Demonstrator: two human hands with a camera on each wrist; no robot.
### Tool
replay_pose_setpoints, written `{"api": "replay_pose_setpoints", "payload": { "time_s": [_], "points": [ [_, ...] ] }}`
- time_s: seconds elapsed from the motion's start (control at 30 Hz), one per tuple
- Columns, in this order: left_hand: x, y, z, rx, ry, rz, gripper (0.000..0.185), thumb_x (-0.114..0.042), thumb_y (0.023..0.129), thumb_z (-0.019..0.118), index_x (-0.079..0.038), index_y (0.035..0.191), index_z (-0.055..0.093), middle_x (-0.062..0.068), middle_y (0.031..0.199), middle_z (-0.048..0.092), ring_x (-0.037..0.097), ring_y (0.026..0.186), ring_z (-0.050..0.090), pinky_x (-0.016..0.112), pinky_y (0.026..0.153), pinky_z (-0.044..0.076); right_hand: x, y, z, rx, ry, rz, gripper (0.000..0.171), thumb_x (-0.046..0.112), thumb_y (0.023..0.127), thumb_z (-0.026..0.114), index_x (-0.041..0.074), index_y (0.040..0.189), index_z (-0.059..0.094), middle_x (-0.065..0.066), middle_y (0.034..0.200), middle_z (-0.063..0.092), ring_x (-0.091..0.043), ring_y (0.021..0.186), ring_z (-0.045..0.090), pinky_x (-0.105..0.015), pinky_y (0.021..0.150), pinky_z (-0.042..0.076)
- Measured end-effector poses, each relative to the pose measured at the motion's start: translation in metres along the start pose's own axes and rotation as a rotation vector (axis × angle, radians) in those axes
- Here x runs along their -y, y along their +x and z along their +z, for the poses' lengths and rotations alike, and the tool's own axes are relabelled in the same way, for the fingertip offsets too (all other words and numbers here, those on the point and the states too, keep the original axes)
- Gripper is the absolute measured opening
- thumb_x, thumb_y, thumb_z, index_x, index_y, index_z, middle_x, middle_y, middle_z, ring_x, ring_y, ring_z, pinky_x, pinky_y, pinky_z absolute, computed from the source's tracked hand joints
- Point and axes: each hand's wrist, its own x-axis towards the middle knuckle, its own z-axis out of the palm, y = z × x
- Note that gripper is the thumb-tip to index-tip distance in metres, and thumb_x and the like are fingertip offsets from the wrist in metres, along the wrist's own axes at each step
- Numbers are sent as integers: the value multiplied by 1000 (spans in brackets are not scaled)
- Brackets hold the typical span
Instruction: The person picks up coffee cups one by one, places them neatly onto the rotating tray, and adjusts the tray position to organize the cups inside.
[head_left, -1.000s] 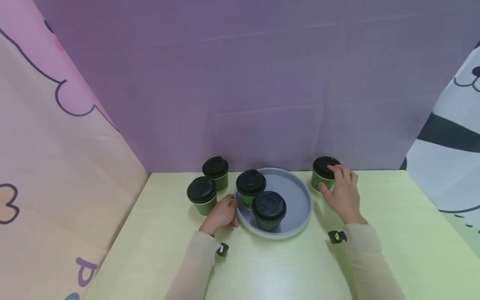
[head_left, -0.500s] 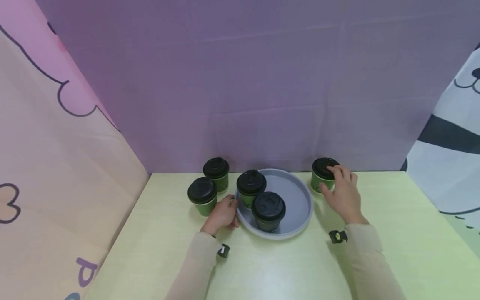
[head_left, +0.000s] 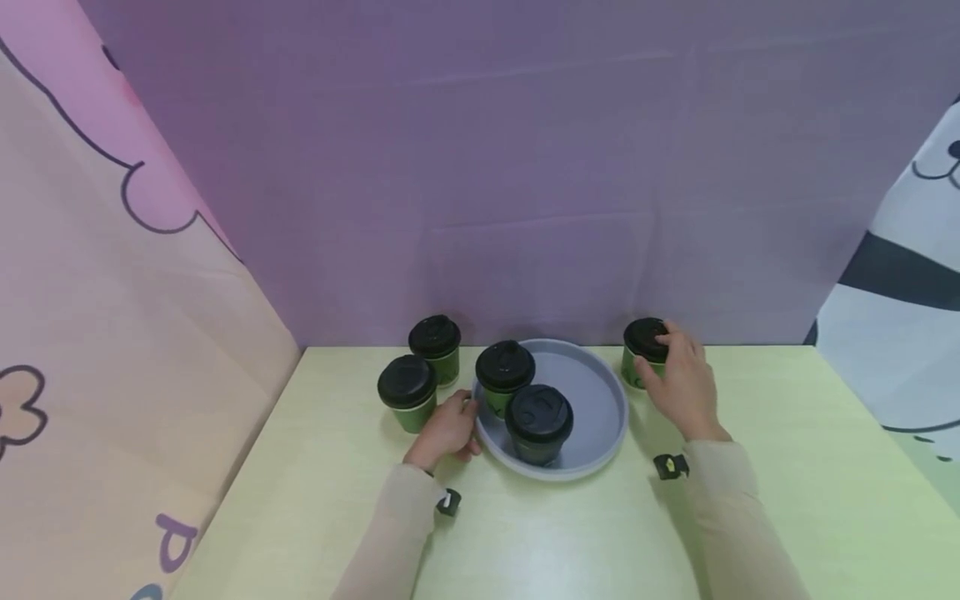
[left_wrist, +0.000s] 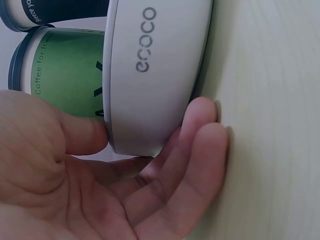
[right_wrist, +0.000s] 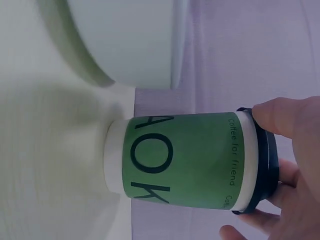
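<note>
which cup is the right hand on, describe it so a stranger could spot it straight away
Find the round grey tray near the back of the pale green table. Just off its right rim stands one green cup with a black lid, the right hand gripping its lid. It is the only cup right of the tray.

Left hand (head_left: 447, 427) low, fingers (left_wrist: 200, 150) lightly curled, right hand (head_left: 678, 379) reached forward, grip seemingly closed, both sleeves pale.
</note>
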Motion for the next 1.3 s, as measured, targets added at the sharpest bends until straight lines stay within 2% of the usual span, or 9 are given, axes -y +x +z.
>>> {"api": "replay_pose_setpoints", "payload": {
  "time_s": [0.23, 0.53, 0.77, 0.87, 0.93, 1.03, 1.13, 1.2, 1.3],
  "points": [
    [0, 0, 0, -7, 1, 9, 47, -23, 112, 37, -1, 153, 39, 18, 70, 66, 17, 47, 62, 36, 49, 58, 1, 4, 3, -4, -7, 49, 57, 37, 101, 62, -7, 134, 47, -23, 157, 41, -53, 136, 40, -73, 96, 41],
    [0, 1, 0, -16, 4, 1, 47, -24, 112, 37, -1, 153, 39, 17, 76, 65, 17, 48, 63, 36, 49, 58, 1, 4, 2, -4, 38, 109, 58, 41, 95, 72, -5, 124, 50, -27, 156, 42, -52, 135, 43, -70, 101, 41],
    [0, -1, -1, -1, -8, -10, 51, -26, 112, 36, -4, 158, 32, 19, 76, 66, 20, 51, 66, 37, 52, 60, 7, 1, -4, 48, -2, 136, 58, 42, 94, 72, -2, 124, 50, -31, 145, 50, -51, 126, 51, -69, 90, 47],
    [-2, -4, -4, 29, -2, -2, 52, -24, 111, 36, -2, 158, 30, 21, 76, 67, 23, 53, 67, 39, 56, 60, 8, 0, -5, 59, -6, 139, 60, 43, 95, 71, -2, 127, 50, -31, 144, 49, -51, 125, 52, -69, 88, 48],
    [-4, -6, -7, 43, 48, 16, 53, -25, 111, 38, 1, 157, 30, 19, 79, 69, 22, 56, 67, 37, 64, 61, 8, 0, -5, 62, -8, 133, 62, 44, 95, 70, -3, 130, 48, -31, 143, 49, -52, 124, 52, -69, 87, 48],
    [-7, -10, -12, 84, 101, 19, 58, -25, 108, 44, 4, 156, 30, 18, 86, 70, 23, 59, 69, 37, 69, 60, 9, 0, -6, 70, -9, 126, 68, 45, 95, 70, -2, 138, 45, -32, 143, 47, -53, 124, 51, -70, 88, 48],
    [-8, -14, -16, 146, 109, 21, 65, -26, 105, 54, 6, 156, 29, 14, 94, 70, 24, 63, 71, 36, 67, 60, 10, 0, -9, 88, -17, 121, 76, 46, 95, 70, -2, 147, 41, -34, 146, 44, -55, 127, 49, -72, 91, 46],
    [-8, -16, -17, 198, 80, 16, 67, -26, 104, 57, 5, 155, 28, 16, 95, 70, 27, 63, 72, 38, 62, 60, 11, -1, -11, 104, -28, 117, 81, 47, 94, 71, -2, 151, 38, -35, 148, 41, -56, 127, 48, -73, 91, 46],
    [-7, -17, -18, 235, 82, 30, 69, -26, 104, 58, 5, 156, 26, 15, 93, 71, 26, 61, 71, 36, 63, 59, 11, 0, -14, 128, -52, 109, 87, 49, 94, 71, -2, 154, 35, -35, 148, 39, -58, 124, 49, -73, 88, 47]
  ]
}}
